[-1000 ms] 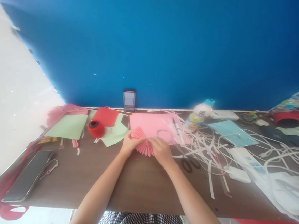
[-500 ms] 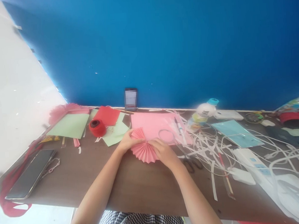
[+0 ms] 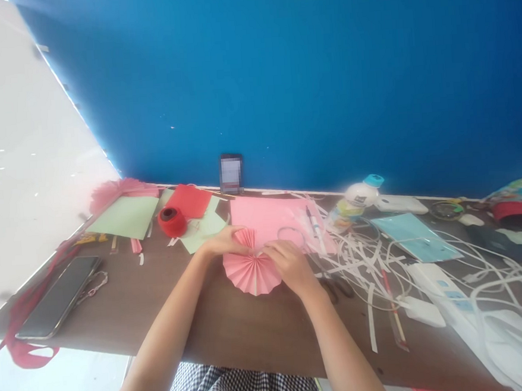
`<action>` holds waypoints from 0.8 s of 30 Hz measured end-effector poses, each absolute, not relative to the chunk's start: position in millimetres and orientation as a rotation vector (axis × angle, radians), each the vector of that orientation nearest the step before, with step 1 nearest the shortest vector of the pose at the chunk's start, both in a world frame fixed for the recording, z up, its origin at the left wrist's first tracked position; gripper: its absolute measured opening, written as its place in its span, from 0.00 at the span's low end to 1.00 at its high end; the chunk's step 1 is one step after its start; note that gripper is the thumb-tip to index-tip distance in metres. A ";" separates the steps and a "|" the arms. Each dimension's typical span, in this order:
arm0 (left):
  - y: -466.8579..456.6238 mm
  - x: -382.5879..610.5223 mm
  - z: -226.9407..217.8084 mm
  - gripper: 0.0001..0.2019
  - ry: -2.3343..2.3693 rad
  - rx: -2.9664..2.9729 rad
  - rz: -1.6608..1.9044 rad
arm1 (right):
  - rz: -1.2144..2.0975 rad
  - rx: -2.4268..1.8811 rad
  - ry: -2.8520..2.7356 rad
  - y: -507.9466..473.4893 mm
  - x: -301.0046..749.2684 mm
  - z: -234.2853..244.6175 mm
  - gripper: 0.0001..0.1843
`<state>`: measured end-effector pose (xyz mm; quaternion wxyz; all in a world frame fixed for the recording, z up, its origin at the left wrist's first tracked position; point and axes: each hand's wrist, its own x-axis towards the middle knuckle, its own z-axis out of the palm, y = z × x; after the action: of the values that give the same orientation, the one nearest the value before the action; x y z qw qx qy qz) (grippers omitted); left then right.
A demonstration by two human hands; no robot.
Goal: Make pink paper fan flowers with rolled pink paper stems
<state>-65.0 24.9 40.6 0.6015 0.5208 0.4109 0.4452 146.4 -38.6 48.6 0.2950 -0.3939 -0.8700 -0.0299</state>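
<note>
A pleated pink paper fan point(image 3: 252, 275) is spread into a nearly round rosette above the brown table, its folds meeting at the centre. At its upper left, my left hand point(image 3: 223, 242) is closed on the folds, thumb on top. My right hand point(image 3: 288, 264) grips the rosette's right side, fingertips close to the centre. Just behind the rosette lies a flat pink paper sheet point(image 3: 266, 210), with a pen point(image 3: 313, 223) and a thin ring point(image 3: 291, 236) on it.
Scissors point(image 3: 336, 288), paper strips and white cables point(image 3: 493, 262) clutter the right, beside a power strip point(image 3: 441, 287) and a bottle point(image 3: 355, 201). Leftward are a red ribbon roll point(image 3: 172, 222), green paper point(image 3: 123, 217) and a phone point(image 3: 60, 297). Another phone point(image 3: 231, 174) leans against the blue wall.
The pink paper has opened wider, from a partial fan toward a full circle, and sits slightly nearer to me. My left hand has shifted a little left.
</note>
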 end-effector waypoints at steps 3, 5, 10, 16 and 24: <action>35.3 -65.8 55.0 0.26 0.933 1.346 0.826 | -0.115 -1.079 -2.199 -40.2 143.6 50.0 0.12; 40.3 -65.4 67.4 0.30 1.052 1.472 0.685 | -0.114 -1.084 -2.120 -40.6 142.0 51.1 0.11; 44.1 -59.2 95.2 0.27 1.036 1.837 0.277 | -0.269 -0.971 -2.129 -40.2 141.0 51.9 0.10; 45.9 -53.5 106.6 0.16 0.846 1.889 0.100 | -0.106 -1.013 -2.075 -41.3 138.8 48.4 0.08; 53.8 -52.4 107.9 0.15 0.748 1.752 0.036 | 0.277 -1.165 -1.960 -44.5 136.3 50.9 0.09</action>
<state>-52.4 53.8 107.9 0.5794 0.7494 0.3199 0.0153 136.3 -44.5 50.9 0.4101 -0.4626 -0.7783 0.1098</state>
